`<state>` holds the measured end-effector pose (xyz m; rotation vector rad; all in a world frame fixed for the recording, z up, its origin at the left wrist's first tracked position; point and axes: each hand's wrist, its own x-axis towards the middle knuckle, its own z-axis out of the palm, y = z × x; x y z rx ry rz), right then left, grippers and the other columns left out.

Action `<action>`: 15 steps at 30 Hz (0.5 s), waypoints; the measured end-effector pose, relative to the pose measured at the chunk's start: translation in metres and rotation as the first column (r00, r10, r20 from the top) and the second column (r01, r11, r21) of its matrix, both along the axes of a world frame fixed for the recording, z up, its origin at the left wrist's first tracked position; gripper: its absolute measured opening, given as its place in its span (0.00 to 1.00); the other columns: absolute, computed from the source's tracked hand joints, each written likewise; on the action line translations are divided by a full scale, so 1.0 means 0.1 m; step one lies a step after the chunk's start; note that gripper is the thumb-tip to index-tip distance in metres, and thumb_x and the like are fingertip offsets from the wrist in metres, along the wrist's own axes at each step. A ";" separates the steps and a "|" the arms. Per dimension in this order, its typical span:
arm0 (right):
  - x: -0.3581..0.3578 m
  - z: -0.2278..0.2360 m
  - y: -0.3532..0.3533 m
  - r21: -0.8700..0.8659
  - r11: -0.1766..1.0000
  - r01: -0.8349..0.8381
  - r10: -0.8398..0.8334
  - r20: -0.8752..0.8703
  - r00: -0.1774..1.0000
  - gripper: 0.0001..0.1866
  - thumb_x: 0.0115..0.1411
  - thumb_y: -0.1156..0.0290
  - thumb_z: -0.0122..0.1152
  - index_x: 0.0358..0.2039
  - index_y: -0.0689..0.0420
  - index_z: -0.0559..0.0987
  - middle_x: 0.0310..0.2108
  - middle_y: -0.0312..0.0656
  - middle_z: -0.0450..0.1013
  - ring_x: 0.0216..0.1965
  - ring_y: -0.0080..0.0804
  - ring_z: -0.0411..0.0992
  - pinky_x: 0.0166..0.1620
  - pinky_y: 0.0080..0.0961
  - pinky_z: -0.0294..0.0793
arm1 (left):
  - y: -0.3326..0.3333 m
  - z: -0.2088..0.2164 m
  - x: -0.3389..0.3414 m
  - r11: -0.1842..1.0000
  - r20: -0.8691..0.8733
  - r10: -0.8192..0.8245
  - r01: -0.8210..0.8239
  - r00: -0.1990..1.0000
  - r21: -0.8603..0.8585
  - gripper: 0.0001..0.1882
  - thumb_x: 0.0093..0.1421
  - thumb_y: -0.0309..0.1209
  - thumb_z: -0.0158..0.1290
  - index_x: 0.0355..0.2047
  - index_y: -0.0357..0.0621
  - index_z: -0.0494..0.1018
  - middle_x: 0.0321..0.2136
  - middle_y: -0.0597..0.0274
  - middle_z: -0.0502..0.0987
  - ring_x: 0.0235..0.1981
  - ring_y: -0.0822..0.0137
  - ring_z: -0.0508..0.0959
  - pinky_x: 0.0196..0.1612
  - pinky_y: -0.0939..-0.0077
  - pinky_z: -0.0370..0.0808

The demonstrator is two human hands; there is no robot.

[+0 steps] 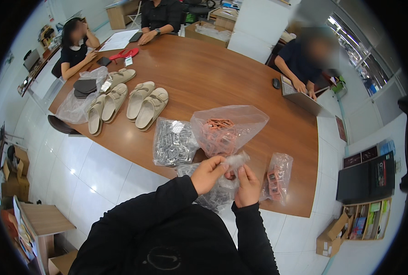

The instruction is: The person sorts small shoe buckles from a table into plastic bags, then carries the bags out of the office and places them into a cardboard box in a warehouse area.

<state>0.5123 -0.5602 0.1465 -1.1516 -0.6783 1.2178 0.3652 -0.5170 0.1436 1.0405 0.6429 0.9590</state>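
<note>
My left hand (pixel 208 174) and my right hand (pixel 248 186) come together at the table's near edge. Fingers of both are closed on the bunched neck of a clear plastic bag (pixel 237 160). Beneath them, partly hidden by my hands, lies a clear bag of silver-grey pieces (pixel 218 196); the bunched plastic seems to be its top. Left of my hands rests a clear bag of silver metal buckles (pixel 173 143). Just beyond them is a larger, loose-mouthed clear bag of orange buckles (pixel 220 133). To the right lies a small bag of orange buckles (pixel 276 179).
Beige two-strap sandals (pixel 148 106) and a plastic bag with dark soles (pixel 84 87) stand at the left of the wooden table (pixel 190 68). Farther back is a red sandal (pixel 123 54). A person types on a laptop (pixel 300 94) at the right; two others sit at the far left.
</note>
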 end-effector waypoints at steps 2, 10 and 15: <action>0.04 -0.06 0.04 0.075 0.997 0.012 -0.012 -0.007 1.000 0.10 0.67 0.72 0.51 0.40 0.66 0.75 0.34 0.39 0.76 0.34 0.23 0.73 0.38 0.22 0.72 | -0.07 0.04 0.01 0.905 -0.360 0.057 0.104 0.931 0.412 0.10 0.64 0.32 0.51 0.38 0.35 0.73 0.29 0.50 0.78 0.33 0.58 0.79 0.39 0.70 0.73; -0.10 -0.24 0.03 0.167 0.984 0.066 -0.058 -0.050 0.997 0.21 0.69 0.58 0.50 0.45 0.67 0.75 0.40 0.41 0.76 0.39 0.27 0.73 0.45 0.22 0.71 | 0.06 0.09 0.14 0.709 -0.696 0.428 0.264 0.577 0.654 0.06 0.59 0.30 0.52 0.31 0.41 0.74 0.25 0.53 0.79 0.32 0.49 0.78 0.38 0.56 0.69; 0.10 -0.02 0.09 0.000 0.984 0.179 -0.178 0.076 0.981 0.18 0.63 0.64 0.60 0.44 0.67 0.79 0.40 0.40 0.77 0.42 0.26 0.73 0.48 0.21 0.69 | 0.04 0.03 0.21 0.601 -0.528 0.319 0.263 0.787 0.755 0.16 0.53 0.27 0.56 0.43 0.37 0.74 0.38 0.50 0.76 0.44 0.50 0.72 0.46 0.57 0.69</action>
